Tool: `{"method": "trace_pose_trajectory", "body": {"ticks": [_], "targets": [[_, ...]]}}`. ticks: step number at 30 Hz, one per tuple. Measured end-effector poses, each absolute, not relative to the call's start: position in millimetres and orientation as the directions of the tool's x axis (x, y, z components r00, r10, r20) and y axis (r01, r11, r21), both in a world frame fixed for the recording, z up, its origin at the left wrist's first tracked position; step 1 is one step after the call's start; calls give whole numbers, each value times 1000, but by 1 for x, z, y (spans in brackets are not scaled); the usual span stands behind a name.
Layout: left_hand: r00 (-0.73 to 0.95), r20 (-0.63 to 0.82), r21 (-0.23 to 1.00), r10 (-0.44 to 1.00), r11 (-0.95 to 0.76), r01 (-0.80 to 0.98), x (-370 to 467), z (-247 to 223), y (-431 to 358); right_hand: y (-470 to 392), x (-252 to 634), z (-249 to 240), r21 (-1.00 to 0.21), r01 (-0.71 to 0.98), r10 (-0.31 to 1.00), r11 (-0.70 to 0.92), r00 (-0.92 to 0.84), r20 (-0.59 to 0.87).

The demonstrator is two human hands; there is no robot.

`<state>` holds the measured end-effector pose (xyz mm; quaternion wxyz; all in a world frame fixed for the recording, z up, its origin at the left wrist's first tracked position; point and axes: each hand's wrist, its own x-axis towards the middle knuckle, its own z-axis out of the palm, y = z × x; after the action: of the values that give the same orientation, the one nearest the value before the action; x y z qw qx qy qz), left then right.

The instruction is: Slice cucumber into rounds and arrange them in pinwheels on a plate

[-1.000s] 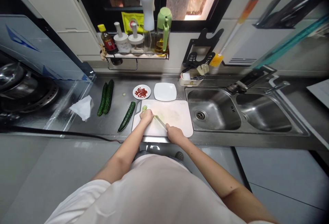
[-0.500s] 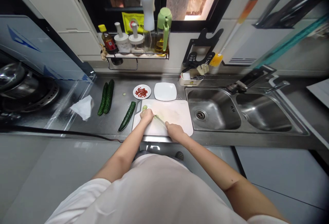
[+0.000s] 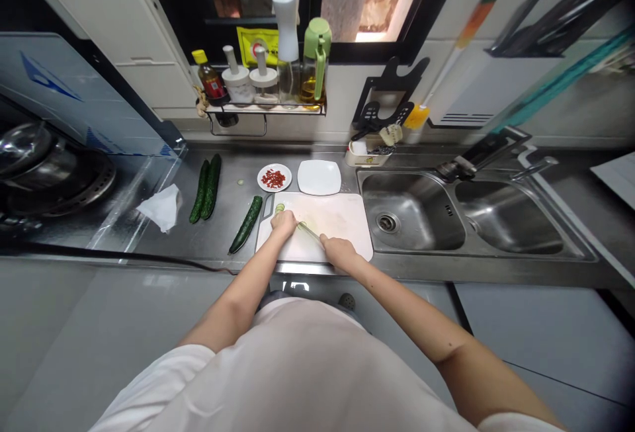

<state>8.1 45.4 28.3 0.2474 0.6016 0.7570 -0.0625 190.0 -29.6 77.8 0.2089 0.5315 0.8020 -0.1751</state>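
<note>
My right hand (image 3: 340, 252) is closed round the handle of a knife (image 3: 311, 232), whose blade points left and away over the white cutting board (image 3: 347, 220). My left hand (image 3: 284, 223) is closed on a piece of cucumber, mostly hidden under the fingers, right at the blade's tip. Pale green cucumber slices (image 3: 280, 208) lie on the board just beyond that hand. A whole dark green cucumber (image 3: 245, 225) rests on the counter left of the board.
Two more cucumbers (image 3: 205, 188) lie further left, near a crumpled white cloth or paper (image 3: 161, 208). Behind the board stand a plate (image 3: 281, 186) of chopped red pieces and a white plate (image 3: 319, 177). A double sink (image 3: 414, 210) is on the right, a seasoning rack (image 3: 268, 108) above.
The view has shifted very slightly. Both hands and the knife stay in nearly the same place on the board.
</note>
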Motion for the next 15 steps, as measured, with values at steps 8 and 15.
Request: {"method": "trace_pose_trajectory", "body": {"ticks": [8, 15], "targets": [[-131, -391, 236, 911, 237, 942, 9, 24, 39, -39, 194, 77, -93, 941, 773, 326, -322, -547], [-92, -307, 269, 947, 179, 946, 15, 21, 26, -50, 204, 66, -108, 953, 784, 283, -295, -546]]}}
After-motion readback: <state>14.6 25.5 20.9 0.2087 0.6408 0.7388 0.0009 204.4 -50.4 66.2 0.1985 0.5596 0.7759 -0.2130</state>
